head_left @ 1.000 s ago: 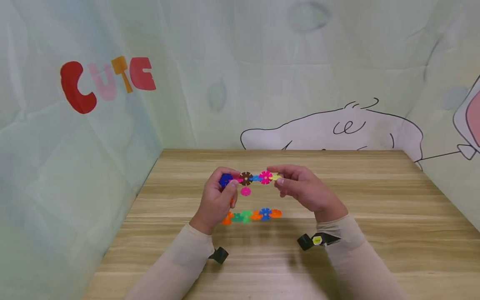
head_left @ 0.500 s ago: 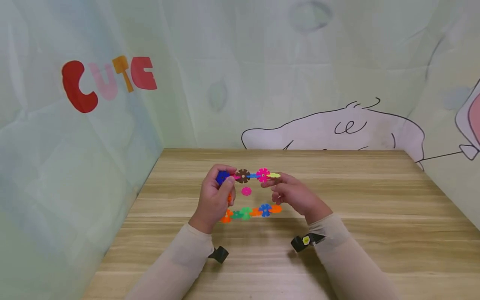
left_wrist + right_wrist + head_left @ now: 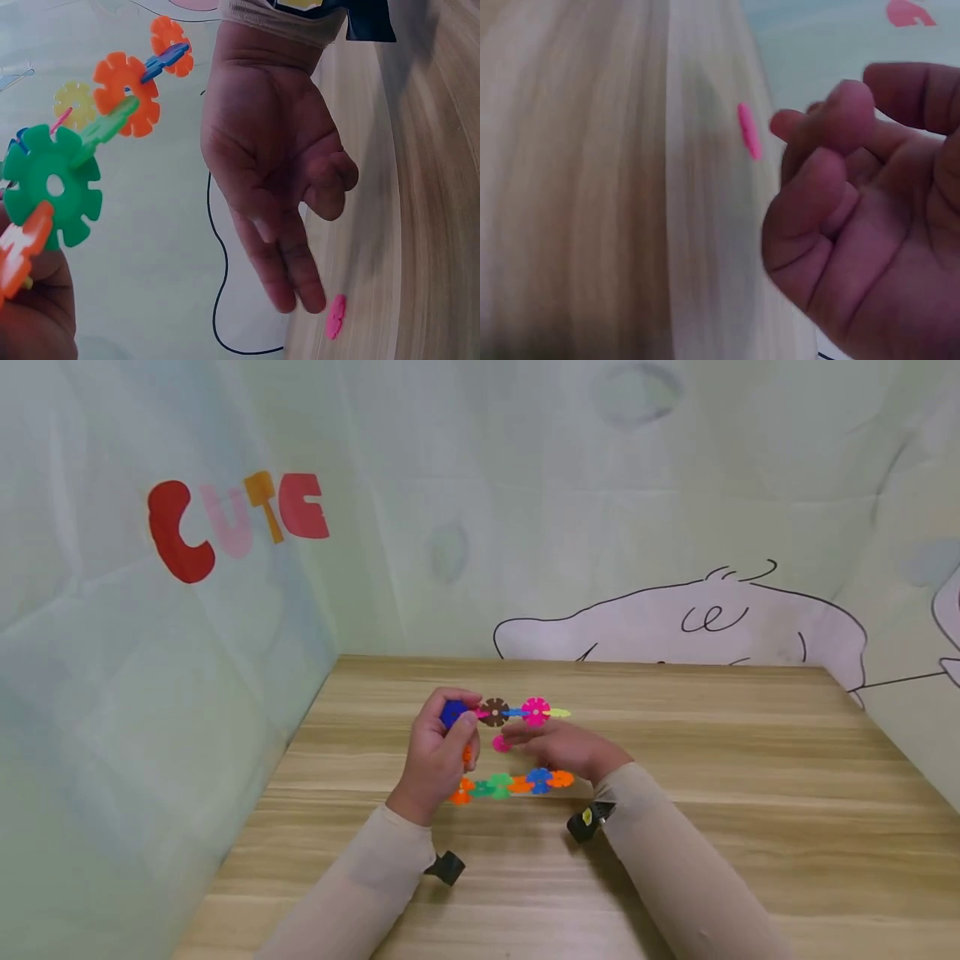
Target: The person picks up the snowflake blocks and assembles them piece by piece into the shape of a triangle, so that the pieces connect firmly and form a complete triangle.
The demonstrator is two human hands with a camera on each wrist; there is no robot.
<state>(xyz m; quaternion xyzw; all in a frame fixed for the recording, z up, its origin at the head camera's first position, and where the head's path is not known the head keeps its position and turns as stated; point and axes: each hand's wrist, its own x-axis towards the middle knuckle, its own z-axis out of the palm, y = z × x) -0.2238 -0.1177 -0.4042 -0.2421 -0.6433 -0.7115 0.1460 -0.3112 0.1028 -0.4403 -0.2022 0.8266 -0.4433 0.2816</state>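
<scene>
My left hand (image 3: 433, 758) grips a chain of linked plastic snowflake discs at its dark blue corner disc (image 3: 452, 713), holding it above the table. One row of the chain (image 3: 495, 713) runs right through brown and pink to a pale yellow end. A lower row with a green disc (image 3: 52, 184) ends in orange. Between these rows, my right hand (image 3: 572, 748) reaches over the table with nothing in its grasp. Its fingers, two of them extended in the left wrist view, come close to a loose pink snowflake disc (image 3: 500, 743) lying on the wood; contact is not visible.
The wood-grain table (image 3: 675, 877) meets a printed cloth backdrop (image 3: 420, 460) at its back and left edges. Each wrist wears a small black camera (image 3: 447, 867).
My right hand has let go of the chain's yellow end and moved left and down toward the loose pink disc. My left hand still holds the chain.
</scene>
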